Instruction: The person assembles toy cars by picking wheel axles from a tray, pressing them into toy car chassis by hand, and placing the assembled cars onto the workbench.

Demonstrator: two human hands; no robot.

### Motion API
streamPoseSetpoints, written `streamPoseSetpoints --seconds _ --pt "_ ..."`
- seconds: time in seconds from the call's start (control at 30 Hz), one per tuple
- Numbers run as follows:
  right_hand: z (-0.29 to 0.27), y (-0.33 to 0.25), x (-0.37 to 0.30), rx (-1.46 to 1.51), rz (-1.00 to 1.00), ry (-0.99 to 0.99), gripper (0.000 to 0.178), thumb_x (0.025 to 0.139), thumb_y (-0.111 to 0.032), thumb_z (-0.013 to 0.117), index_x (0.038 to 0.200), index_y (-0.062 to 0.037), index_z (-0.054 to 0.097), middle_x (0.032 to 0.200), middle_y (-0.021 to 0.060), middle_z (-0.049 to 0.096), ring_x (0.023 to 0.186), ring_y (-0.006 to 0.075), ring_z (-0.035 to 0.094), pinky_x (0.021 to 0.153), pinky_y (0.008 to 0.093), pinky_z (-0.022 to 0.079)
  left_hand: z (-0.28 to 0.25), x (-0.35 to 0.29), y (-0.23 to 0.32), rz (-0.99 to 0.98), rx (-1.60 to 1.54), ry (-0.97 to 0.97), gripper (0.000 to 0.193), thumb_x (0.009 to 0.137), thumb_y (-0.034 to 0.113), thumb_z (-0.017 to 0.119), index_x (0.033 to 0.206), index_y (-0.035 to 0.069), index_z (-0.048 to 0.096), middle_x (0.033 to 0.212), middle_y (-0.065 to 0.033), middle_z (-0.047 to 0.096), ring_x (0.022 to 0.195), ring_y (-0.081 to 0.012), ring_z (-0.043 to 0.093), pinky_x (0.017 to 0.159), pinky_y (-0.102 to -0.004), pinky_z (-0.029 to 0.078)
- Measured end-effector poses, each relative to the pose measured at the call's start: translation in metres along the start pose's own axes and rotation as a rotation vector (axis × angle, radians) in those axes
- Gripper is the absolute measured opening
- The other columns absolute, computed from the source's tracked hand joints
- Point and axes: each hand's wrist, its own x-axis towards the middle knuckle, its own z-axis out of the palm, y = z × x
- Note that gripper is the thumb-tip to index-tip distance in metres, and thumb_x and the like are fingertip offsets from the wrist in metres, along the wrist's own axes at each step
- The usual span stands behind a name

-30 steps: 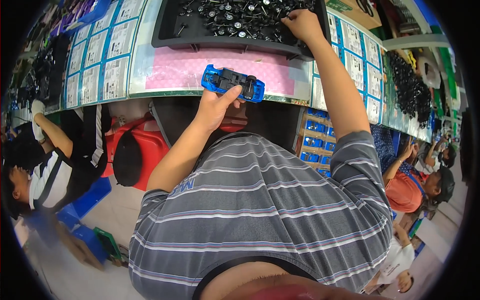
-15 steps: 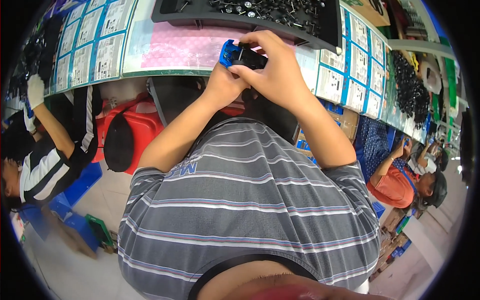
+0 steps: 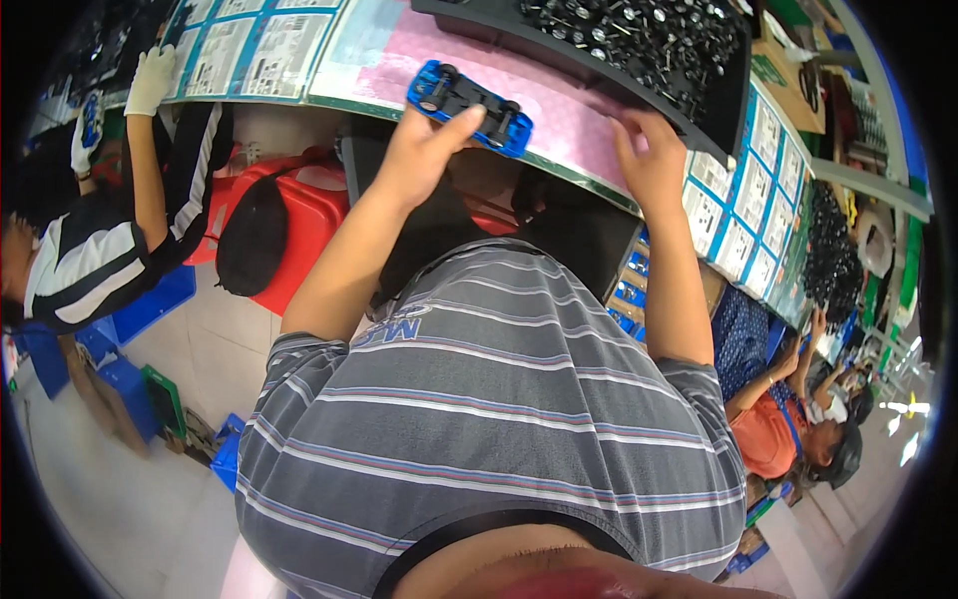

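Observation:
My left hand [image 3: 427, 155] is closed on a blue toy car [image 3: 471, 108], its black underside turned up and my thumb pressing on the middle of it. Wheels show along the car's edges; the hand covers part of its near side. My right hand [image 3: 649, 155] is apart from the car, over the right end of the pink mat [image 3: 569, 105]. Its thumb and forefinger are spread with nothing visible between them, though the fingertips are slightly blurred. Just beyond that hand stands a black tray [image 3: 584, 62] filled with small black and silver wheel-and-axle parts [image 3: 639, 50].
Printed sheets in blue borders [image 3: 289, 50] lie on the bench at left, with more [image 3: 763, 185] at right. A red chair [image 3: 299, 240] stands below the bench edge. One co-worker in white gloves [image 3: 150, 82] works at left, another in orange [image 3: 768, 439] at right.
My hands have parted. The car, earlier held between both hands with black parts showing, is now in my left hand alone, underside up. My right hand has moved right, toward the tray.

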Motion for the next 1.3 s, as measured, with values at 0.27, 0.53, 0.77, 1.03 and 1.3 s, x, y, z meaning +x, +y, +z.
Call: streamPoseSetpoints --seconds 0.27,0.53,0.77,1.03,1.3 --pt "0.022 0.031 -0.023 -0.139 0.078 0.105 0.003 0.083 -0.005 0.067 0.084 -0.0026 0.066 0.071 0.0123 0.061 0.062 0.0298 0.060 0.064 0.0402 0.050 -0.137 0.026 0.066 0.116 0.254 0.512 0.036 0.092 0.025 0.072 0.119 0.005 0.062 0.100 -0.0028 0.066 0.078 -0.0084 0.059 0.063 -0.0221 0.046" --pt "0.018 0.029 -0.024 -0.170 0.097 0.081 0.003 0.083 -0.005 0.067 0.083 -0.0028 0.064 0.070 0.0121 0.059 0.063 0.0307 0.059 0.060 0.0402 0.048 -0.306 0.115 0.173 -0.041 0.685 0.654 0.052 0.089 0.031 0.074 0.123 -0.005 0.059 0.102 -0.0069 0.066 0.084 -0.0144 0.059 0.069 -0.0278 0.046" --pt "0.019 0.030 -0.024 -0.180 0.077 0.103 0.005 0.082 -0.007 0.067 0.084 -0.0029 0.064 0.073 0.0118 0.060 0.064 0.0301 0.060 0.060 0.0396 0.049 -0.337 0.138 0.202 -0.131 0.878 0.760 0.030 0.095 0.029 0.065 0.103 0.001 0.068 0.074 -0.0039 0.062 0.057 -0.0146 0.053 0.054 -0.0312 0.041" --pt "0.016 0.035 -0.030 -0.186 0.160 0.060 0.005 0.081 -0.007 0.068 0.083 -0.0035 0.065 0.073 0.0116 0.061 0.064 0.0297 0.061 0.060 0.0395 0.049 -0.207 0.110 0.177 0.811 1.851 0.770 0.034 0.091 0.024 0.064 0.116 0.000 0.066 0.100 -0.0210 0.066 0.093 -0.0366 0.063 0.084 -0.0422 0.050" --pt "0.021 0.034 -0.022 -0.115 0.131 0.079 0.008 0.077 -0.008 0.068 0.084 -0.0038 0.066 0.075 0.0143 0.062 0.071 0.0352 0.062 0.065 0.0436 0.050 -0.083 0.089 0.045 0.368 1.213 0.290 0.027 0.090 0.018 0.065 0.112 0.001 0.065 0.100 -0.0162 0.064 0.083 -0.0301 0.062 0.076 -0.0407 0.050"
